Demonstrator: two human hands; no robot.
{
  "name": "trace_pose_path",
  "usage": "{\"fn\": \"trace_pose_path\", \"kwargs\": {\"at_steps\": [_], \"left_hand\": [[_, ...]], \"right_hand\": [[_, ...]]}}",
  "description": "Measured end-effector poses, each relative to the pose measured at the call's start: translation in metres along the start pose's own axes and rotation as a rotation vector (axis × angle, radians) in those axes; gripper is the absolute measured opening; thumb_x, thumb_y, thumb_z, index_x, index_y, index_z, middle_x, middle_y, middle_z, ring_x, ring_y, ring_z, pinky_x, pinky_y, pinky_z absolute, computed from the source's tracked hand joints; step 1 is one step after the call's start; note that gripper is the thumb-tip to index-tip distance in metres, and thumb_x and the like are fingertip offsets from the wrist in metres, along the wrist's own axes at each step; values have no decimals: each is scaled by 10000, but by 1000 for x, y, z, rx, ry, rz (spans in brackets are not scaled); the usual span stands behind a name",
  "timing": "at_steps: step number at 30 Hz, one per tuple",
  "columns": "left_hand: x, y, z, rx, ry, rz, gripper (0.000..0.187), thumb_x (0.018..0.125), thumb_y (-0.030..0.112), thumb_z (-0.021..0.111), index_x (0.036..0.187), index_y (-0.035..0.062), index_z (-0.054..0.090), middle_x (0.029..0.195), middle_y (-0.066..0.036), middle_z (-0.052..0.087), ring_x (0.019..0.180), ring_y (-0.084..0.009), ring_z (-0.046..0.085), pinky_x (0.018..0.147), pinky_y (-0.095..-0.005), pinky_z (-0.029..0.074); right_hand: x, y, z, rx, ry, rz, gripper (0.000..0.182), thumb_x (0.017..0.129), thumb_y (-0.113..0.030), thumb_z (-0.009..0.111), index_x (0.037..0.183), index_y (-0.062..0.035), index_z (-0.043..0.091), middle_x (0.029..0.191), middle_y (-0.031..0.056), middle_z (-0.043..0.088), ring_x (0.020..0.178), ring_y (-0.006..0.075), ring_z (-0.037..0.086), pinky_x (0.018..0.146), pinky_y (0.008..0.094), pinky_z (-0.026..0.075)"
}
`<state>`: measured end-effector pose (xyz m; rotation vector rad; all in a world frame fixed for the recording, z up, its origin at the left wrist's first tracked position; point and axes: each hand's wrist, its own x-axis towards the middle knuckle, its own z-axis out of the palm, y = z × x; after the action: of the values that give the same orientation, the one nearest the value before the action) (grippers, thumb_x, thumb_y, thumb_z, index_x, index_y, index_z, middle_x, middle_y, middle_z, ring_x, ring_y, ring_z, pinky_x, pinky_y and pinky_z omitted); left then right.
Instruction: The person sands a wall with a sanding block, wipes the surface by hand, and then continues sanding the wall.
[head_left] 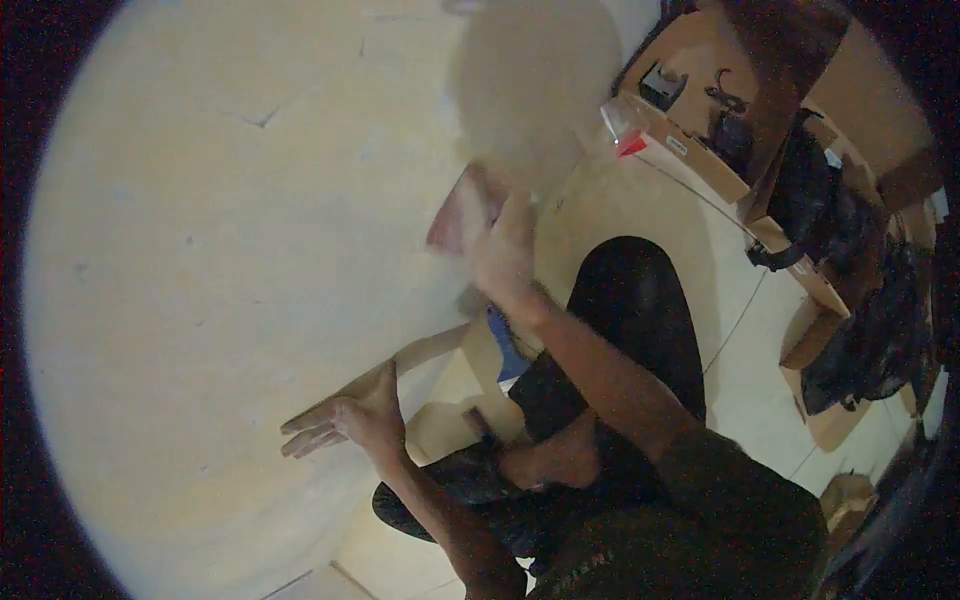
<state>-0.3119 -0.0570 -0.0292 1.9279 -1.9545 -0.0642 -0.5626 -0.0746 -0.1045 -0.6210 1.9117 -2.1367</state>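
My right hand [503, 250] is pressing a reddish sheet of sandpaper [458, 215] against the pale, marked wall [200, 250]. Motion blurs the fingers slightly, and they cover part of the sheet. Lower down, my left hand [365, 412] is open, its fingers stretched out along the wall and pale with dust. Between my arms, a blue-handled paintbrush [507, 345] lies close to my bent knee. A small dark-handled tool [478, 425] rests on the floor beside my foot [555, 462].
Opened cardboard boxes [700, 165] stand on the tiled floor [745, 320] to the right, with black plastic [870, 350] in and over them. A clear packet with red [627, 132] sits at a box edge. My crossed legs [640, 320] are close to the wall.
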Motion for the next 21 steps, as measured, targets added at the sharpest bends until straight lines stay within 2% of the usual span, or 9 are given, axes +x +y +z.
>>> {"fn": "trace_pose_path", "kwargs": {"at_steps": [4,7,10,11,13,16,18,19,21], "left_hand": [[0,-7,2,0,33,30,818,717,394,891,1119,-239,565,1120,-436,591,1067,-471,602,987,-505,457],[3,-7,4,-1,-9,-2,861,734,352,890,1149,-287,487,1184,-493,501,1088,-491,560,993,-527,435],[2,-7,4,90,-6,-18,883,737,376,885,1162,-283,481,1216,-486,486,1114,-484,550,1013,-523,421],[3,-13,6,176,16,-5,881,738,383,883,1162,-279,486,1216,-476,495,1111,-482,553,1014,-519,422],[3,-17,6,142,-12,-28,907,735,394,883,1178,-283,474,1242,-476,479,1152,-486,524,1044,-525,390],[1,9,-10,-113,-138,-110,971,724,406,891,1211,-300,436,1295,-503,422,1252,-498,448,1108,-549,311],[0,17,-12,-169,-174,-140,985,718,410,895,1215,-302,431,1293,-514,413,1279,-497,421,1123,-556,283],[0,9,-9,-43,-88,-60,969,717,408,895,1201,-299,442,1270,-503,439,1246,-496,449,1106,-556,305],[-1,-12,6,203,82,102,938,717,404,896,1174,-292,465,1223,-481,490,1181,-493,505,1073,-556,351]], "right_hand": [[-2,-22,2,41,97,85,331,1005,-299,577,1122,9,605,906,260,676,831,429,677,714,481,503],[-30,-16,6,100,-102,-18,367,995,-328,600,1113,20,604,896,253,686,806,415,684,706,488,508],[14,-23,2,205,38,238,361,987,-322,623,1101,20,603,882,237,698,786,403,694,699,488,518],[8,-19,5,162,61,193,361,986,-322,624,1099,20,603,876,234,700,784,401,696,698,484,522],[-2,-13,12,75,109,81,361,985,-322,625,1094,22,603,862,227,703,779,398,701,697,477,529],[-25,-15,12,153,37,-131,370,983,-318,624,1117,26,597,890,225,706,785,397,700,704,479,529],[6,-28,3,176,20,79,379,985,-313,619,1137,32,587,910,228,705,784,409,696,707,481,529],[14,-32,0,187,10,191,384,985,-311,616,1147,35,583,920,229,705,784,415,694,708,482,529],[2,-23,6,101,96,67,376,988,-309,610,1154,27,579,935,229,704,787,422,691,711,483,527]]}}
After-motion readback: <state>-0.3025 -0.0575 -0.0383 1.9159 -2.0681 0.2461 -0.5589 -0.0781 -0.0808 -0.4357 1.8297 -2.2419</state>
